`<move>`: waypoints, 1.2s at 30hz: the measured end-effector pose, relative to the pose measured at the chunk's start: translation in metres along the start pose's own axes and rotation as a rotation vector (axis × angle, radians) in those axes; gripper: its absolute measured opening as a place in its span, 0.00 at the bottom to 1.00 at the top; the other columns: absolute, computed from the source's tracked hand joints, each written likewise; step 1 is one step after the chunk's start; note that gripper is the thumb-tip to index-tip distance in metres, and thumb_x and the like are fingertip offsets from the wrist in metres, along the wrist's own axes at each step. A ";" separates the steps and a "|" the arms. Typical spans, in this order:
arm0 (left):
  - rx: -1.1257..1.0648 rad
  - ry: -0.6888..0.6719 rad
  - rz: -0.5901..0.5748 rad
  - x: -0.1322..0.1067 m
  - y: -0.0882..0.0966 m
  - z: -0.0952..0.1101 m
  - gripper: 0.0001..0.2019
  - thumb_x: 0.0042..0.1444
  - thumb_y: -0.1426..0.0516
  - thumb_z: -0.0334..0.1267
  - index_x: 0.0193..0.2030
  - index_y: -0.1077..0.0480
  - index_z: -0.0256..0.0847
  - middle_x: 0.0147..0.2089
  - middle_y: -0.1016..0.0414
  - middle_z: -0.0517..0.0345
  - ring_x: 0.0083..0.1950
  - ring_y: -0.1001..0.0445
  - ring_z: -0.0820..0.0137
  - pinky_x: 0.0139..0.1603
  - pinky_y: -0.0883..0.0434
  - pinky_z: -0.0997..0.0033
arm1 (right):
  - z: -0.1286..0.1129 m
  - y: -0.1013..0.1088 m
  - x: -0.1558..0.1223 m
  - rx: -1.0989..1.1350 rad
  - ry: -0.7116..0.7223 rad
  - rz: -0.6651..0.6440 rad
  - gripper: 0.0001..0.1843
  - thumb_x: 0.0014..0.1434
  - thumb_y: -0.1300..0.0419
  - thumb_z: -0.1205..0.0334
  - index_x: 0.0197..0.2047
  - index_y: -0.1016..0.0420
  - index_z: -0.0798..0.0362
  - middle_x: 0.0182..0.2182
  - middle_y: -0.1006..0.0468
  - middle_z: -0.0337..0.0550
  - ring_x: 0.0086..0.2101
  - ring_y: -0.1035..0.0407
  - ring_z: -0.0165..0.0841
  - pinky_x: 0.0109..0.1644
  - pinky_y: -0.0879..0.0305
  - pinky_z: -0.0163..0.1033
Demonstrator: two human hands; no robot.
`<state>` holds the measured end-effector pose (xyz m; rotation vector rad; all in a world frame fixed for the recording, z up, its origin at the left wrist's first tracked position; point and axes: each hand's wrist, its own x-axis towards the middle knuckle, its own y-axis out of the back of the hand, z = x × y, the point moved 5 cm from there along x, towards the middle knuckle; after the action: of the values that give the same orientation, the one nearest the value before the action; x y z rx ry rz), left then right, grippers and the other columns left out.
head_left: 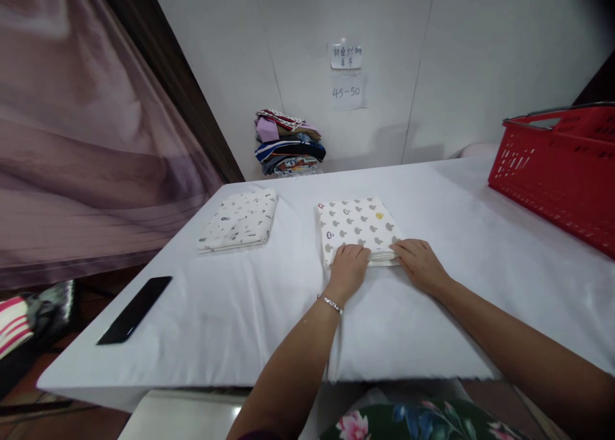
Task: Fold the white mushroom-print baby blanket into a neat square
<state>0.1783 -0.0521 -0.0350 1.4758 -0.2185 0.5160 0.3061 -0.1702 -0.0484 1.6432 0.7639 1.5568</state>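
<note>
A folded white cloth [358,225] printed with grey mushroom-like shapes lies flat on the white-covered table in front of me. My left hand [350,267] grips its near edge toward the left, fingers on top and thumb at the layered side. At the near right corner, my right hand [419,260] pinches the same edge. Several stacked layers show between the two hands. To the left rests a second folded white cloth [240,219] with small dark prints, apart from both hands.
A black phone-like slab [135,310] lies near the left edge of the white tablecloth [206,337]. On the right stands a red plastic basket [552,171]. Behind the far edge is a pile of folded fabrics [291,144] against the wall. A pinkish curtain [86,139] hangs at left.
</note>
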 end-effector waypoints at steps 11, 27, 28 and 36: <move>-0.029 -0.013 0.016 -0.003 -0.001 0.004 0.20 0.54 0.41 0.42 0.52 0.39 0.43 0.47 0.32 0.52 0.50 0.35 0.62 0.50 0.38 0.59 | -0.001 0.000 -0.001 0.002 0.005 -0.007 0.16 0.61 0.51 0.68 0.51 0.32 0.54 0.45 0.27 0.50 0.45 0.36 0.40 0.47 0.42 0.46; 0.024 0.010 0.019 0.002 -0.005 0.001 0.08 0.59 0.46 0.38 0.45 0.35 0.42 0.43 0.29 0.55 0.47 0.33 0.64 0.50 0.38 0.61 | -0.004 0.004 -0.003 0.058 0.022 -0.040 0.20 0.60 0.48 0.59 0.55 0.36 0.53 0.49 0.30 0.52 0.49 0.38 0.42 0.50 0.43 0.48; 0.025 0.007 0.023 0.002 -0.005 0.001 0.08 0.59 0.46 0.38 0.44 0.35 0.41 0.43 0.29 0.55 0.47 0.33 0.64 0.50 0.38 0.61 | -0.004 0.005 -0.003 0.058 0.026 -0.050 0.21 0.60 0.48 0.58 0.55 0.36 0.53 0.50 0.30 0.52 0.49 0.38 0.42 0.50 0.44 0.49; 0.032 -0.004 0.029 0.002 -0.006 0.001 0.07 0.59 0.47 0.38 0.43 0.35 0.41 0.43 0.30 0.55 0.46 0.33 0.64 0.50 0.38 0.61 | -0.001 0.003 -0.002 0.033 0.008 -0.064 0.16 0.63 0.52 0.62 0.53 0.34 0.53 0.47 0.28 0.51 0.47 0.37 0.40 0.49 0.44 0.47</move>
<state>0.1827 -0.0533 -0.0391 1.5066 -0.2358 0.5420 0.3047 -0.1736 -0.0470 1.6215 0.8428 1.5140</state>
